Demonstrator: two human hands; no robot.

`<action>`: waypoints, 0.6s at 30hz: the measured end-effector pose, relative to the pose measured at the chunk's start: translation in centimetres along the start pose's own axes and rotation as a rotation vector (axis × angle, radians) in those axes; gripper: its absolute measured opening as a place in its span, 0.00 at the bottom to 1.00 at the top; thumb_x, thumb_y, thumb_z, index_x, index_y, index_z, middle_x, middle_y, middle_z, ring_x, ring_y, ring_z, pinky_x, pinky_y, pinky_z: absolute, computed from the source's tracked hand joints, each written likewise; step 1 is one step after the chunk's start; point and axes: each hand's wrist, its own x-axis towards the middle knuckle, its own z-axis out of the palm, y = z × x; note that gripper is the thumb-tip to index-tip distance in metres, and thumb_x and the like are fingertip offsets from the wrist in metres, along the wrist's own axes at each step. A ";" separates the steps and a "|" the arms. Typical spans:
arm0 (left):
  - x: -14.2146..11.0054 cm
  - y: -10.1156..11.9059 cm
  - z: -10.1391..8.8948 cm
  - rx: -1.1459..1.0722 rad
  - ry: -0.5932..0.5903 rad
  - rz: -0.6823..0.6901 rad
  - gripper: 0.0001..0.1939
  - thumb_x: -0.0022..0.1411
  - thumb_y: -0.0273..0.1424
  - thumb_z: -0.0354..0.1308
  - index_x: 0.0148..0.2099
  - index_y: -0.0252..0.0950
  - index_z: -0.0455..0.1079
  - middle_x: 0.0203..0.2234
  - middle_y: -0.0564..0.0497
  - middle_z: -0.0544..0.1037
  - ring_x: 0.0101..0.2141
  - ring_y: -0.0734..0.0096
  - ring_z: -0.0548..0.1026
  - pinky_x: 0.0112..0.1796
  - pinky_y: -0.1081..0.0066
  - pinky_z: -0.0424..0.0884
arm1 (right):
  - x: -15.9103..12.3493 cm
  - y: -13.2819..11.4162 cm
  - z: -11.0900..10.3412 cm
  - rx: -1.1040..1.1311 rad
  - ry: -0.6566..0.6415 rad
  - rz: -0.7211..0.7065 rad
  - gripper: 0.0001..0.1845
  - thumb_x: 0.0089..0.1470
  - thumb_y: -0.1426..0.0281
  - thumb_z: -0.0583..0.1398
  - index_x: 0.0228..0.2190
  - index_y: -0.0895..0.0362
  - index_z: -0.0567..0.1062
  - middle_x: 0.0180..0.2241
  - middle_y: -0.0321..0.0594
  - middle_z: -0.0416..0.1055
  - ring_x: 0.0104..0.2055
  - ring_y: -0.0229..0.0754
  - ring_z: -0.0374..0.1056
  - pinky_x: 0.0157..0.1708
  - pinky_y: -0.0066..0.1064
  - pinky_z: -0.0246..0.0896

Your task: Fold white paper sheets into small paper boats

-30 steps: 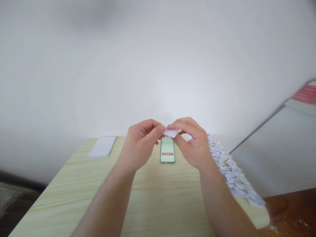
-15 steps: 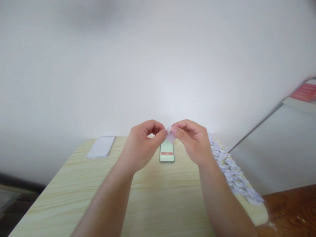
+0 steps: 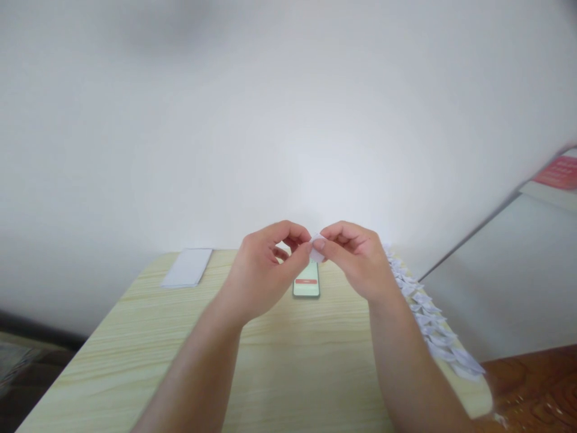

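Between my two hands, above the table's far side, is a small piece of folded white paper (image 3: 317, 255). My left hand (image 3: 265, 270) pinches its left edge between thumb and forefinger. From the other side my right hand (image 3: 356, 258) grips the paper, its thumb lying across the near face. The fingertips partly cover the folds, so the exact shape is hard to make out. Below and behind the paper, a phone (image 3: 306, 288) with a lit screen lies on the table, its upper part hidden by the paper and fingers.
A stack of white paper sheets (image 3: 187, 268) lies at the table's far left. Several folded white paper pieces (image 3: 433, 319) line the right edge, beside my right forearm. The wooden table (image 3: 297, 373) meets a white wall (image 3: 288, 120) at the back. A white panel (image 3: 505, 276) stands to the right.
Both hands have shifted slightly to the right with the paper. The paper has turned a little, and my right thumb now lies flatter across it.
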 end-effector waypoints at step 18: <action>-0.1 -0.1 -0.1 0.123 -0.040 0.037 0.04 0.66 0.29 0.60 0.38 0.41 0.76 0.32 0.57 0.79 0.33 0.75 0.75 0.33 0.75 0.70 | -0.2 -0.3 -0.4 -0.121 -0.023 0.021 0.09 0.54 0.63 0.72 0.32 0.54 0.80 0.31 0.37 0.79 0.33 0.41 0.74 0.34 0.33 0.67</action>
